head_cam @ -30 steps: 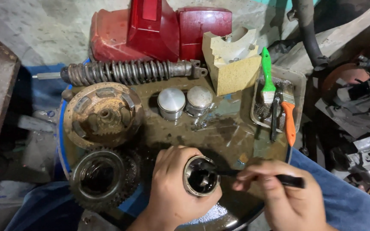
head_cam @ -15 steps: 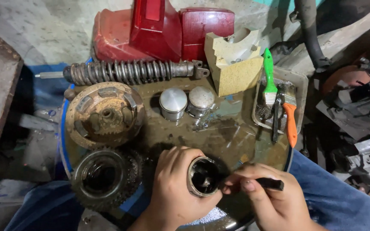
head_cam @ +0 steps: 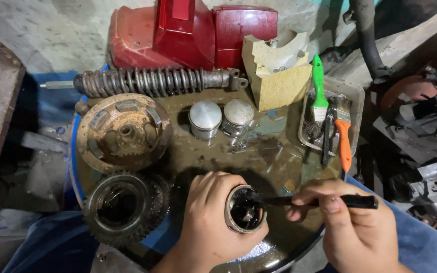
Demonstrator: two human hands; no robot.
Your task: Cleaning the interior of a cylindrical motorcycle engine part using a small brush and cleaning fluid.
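My left hand [head_cam: 209,222] grips a dirty hollow metal piston [head_cam: 245,209], its open end turned up toward me. My right hand [head_cam: 352,230] holds a black-handled brush [head_cam: 324,201] level, with its tip pushed inside the piston's dark, oily cavity. Both hands hover over the near rim of a round drum top [head_cam: 259,156] coated in brown oil.
On the drum top stand two clean pistons [head_cam: 221,119], a rusty clutch plate [head_cam: 122,132] and a toothed gear housing [head_cam: 125,207]. A coil shock absorber [head_cam: 153,81], red body panels [head_cam: 188,30] and a foam block [head_cam: 279,71] lie behind. A tray [head_cam: 355,96] holds green and orange brushes.
The right hand has slid left and pushed the brush tip deeper into the piston. The view has shifted slightly; the left hand keeps its grip.
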